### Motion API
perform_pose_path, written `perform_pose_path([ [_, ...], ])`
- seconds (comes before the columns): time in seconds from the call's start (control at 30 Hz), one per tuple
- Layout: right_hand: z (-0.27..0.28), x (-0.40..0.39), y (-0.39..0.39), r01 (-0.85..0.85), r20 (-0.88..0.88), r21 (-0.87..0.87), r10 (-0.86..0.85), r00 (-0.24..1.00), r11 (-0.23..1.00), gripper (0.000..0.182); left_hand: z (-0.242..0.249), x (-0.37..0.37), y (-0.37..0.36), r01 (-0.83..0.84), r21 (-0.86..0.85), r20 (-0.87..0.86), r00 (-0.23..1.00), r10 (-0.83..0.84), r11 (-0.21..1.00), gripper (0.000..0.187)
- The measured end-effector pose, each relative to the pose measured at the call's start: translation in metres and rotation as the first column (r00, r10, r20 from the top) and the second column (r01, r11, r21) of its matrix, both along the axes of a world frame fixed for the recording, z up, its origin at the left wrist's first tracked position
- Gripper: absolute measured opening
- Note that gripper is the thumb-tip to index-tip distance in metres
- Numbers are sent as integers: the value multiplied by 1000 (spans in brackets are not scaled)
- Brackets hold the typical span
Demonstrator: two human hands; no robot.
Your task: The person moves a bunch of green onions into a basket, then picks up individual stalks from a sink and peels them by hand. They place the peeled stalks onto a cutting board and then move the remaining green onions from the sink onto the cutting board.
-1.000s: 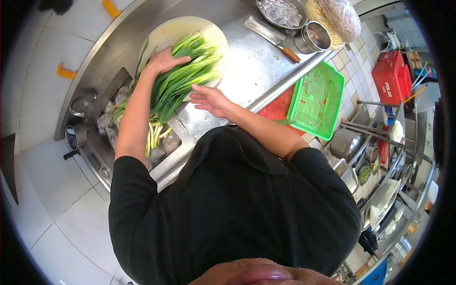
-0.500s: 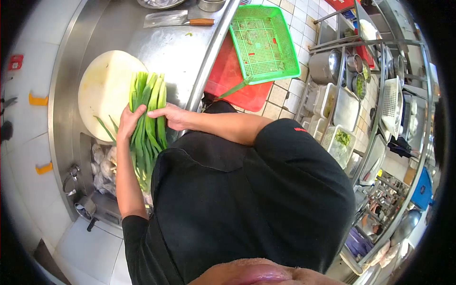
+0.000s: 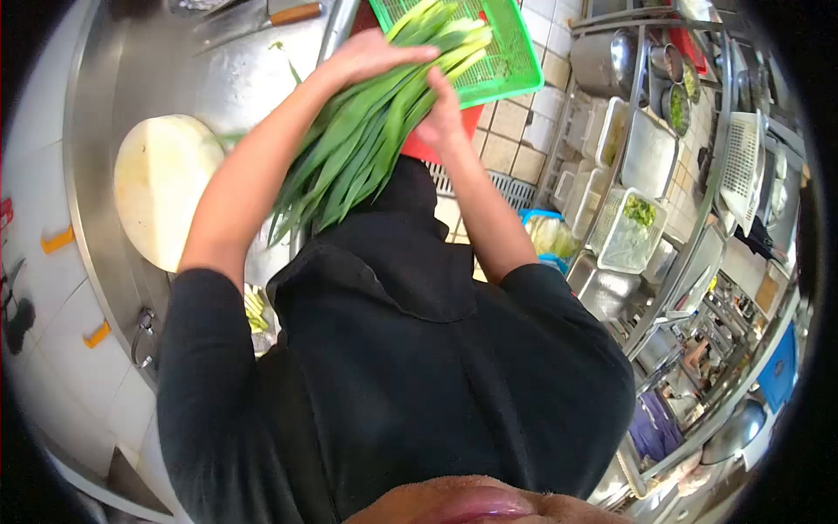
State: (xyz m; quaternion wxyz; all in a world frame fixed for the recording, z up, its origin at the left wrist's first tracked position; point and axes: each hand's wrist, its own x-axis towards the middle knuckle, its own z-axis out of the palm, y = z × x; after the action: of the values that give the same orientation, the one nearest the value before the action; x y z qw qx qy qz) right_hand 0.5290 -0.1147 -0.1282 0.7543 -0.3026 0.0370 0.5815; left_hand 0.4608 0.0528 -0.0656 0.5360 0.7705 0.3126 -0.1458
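Observation:
A thick bunch of leek greens [image 3: 371, 131], flat dark leaves with pale stalk ends, is held between my two hands. My left hand [image 3: 371, 57] grips it from the left side, thumb lying over the stalks. On the other side, my right hand [image 3: 441, 109] is closed around the bunch near the pale ends, its fingers partly hidden. The stalk ends lie over a green plastic basket [image 3: 511, 86], and the leaves trail back toward my apron. Whether the bunch touches the basket cannot be told.
A round chopping board [image 3: 166, 192] lies on the steel counter [image 3: 113, 87]. Farther along sits a wooden-handled cleaver [image 3: 295, 13]. Something red [image 3: 469, 120] shows beneath the basket. To the right, a metal rack holds containers, pots [image 3: 602, 65] and a white basket of chopped greens [image 3: 633, 231].
Both hands have carried the leek greens from beside the chopping board, off to the right, over the green basket. The stalk ends now point up and right.

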Motion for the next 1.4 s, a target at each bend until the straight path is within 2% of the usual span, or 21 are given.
perform_pose_path([
  [0.1, -39, 65, 6, 104, 32, -55, -102, 994, 993, 68, -39, 83, 9, 55, -123, -52, 997, -61, 991, 88],
  [0.17, -61, 102, 12, 124, -21, -60, -125, 992, 991, 68, -59, 128, 13, 62, -56, 40, 997, -60, 996, 90],
  [0.2, -73, 119, 15, 140, -7, -110, -142, 990, 984, 66, -64, 146, 15, 103, -124, -23, 994, -107, 987, 89],
  [0.43, -168, 189, 29, 86, -60, -338, -112, 992, 937, 59, -178, 196, 33, 23, 187, 201, 978, -62, 982, 68],
  [0.47, -188, 189, 28, 113, -18, -376, -129, 991, 920, 54, -198, 198, 34, 210, 397, -24, 976, -218, 893, 74],
  [0.57, -217, 175, 18, 19, 51, -604, 14, 999, 797, 60, -254, 196, 39, 457, 364, -255, 887, -385, 811, 89],
  [0.6, -219, 167, 12, 24, 22, -624, -14, 1000, 781, 58, -216, 183, 27, 392, 402, -228, 918, -324, 828, 75],
  [0.7, -194, 137, -12, 214, 370, -644, 54, 928, 734, 53, -188, 157, 23, 292, 540, -54, 948, -314, 789, 81],
  [0.77, -156, 105, -25, 546, 676, -585, -12, 737, 600, 44, -159, 134, 13, 34, 590, 324, 905, -275, 807, 65],
  [0.8, -150, 90, -42, 543, 714, -568, 41, 699, 619, 39, -147, 120, 11, -52, 577, 486, 823, -292, 815, 61],
  [0.83, -151, 72, -64, 538, 748, -551, 91, 657, 638, 33, -122, 97, -2, -83, 479, 535, 817, -216, 874, 48],
  [0.9, -154, 21, -102, 325, 606, -716, 319, 729, 618, 22, -93, 46, -20, -88, 110, 479, 878, 25, 990, 44],
  [0.93, -150, -2, -106, 147, 349, -807, 260, 900, 572, 21, -85, 18, -31, -116, -50, 414, 902, 126, 992, 39],
  [0.97, -150, -21, -106, -53, 55, -839, 182, 982, 541, 22, -82, -9, -44, -194, -245, 307, 914, 266, 950, 33],
  [1.0, -173, -33, -112, -2, 157, -858, 265, 951, 514, 22, -85, -35, -57, -242, -231, 335, 890, 310, 942, 34],
  [1.07, -237, -43, -121, 102, 334, -876, 440, 834, 472, 24, -80, -82, -79, -307, -298, 238, 893, 382, 904, 28],
  [1.17, -253, -34, -93, -188, 214, -717, 468, 857, 671, 32, -74, -138, -103, -369, -367, 77, 903, 423, 854, 24],
  [1.2, -227, -37, -76, -188, 267, -734, 532, 804, 653, 31, -74, -152, -107, -393, -367, 70, 892, 446, 843, 24],
  [1.3, -204, -49, -80, -444, -170, -598, 436, 884, 667, 28, -69, -187, -124, -497, -398, 49, 828, 558, 772, 23],
  [1.33, -186, -55, -83, -481, -253, -568, 415, 874, 668, 25, -63, -194, -127, -538, -419, 33, 796, 605, 731, 22],
  [1.4, -159, -63, -90, -622, -327, -401, 529, 783, 672, 25, -53, -208, -129, -603, -418, 29, 739, 673, 680, 21],
])
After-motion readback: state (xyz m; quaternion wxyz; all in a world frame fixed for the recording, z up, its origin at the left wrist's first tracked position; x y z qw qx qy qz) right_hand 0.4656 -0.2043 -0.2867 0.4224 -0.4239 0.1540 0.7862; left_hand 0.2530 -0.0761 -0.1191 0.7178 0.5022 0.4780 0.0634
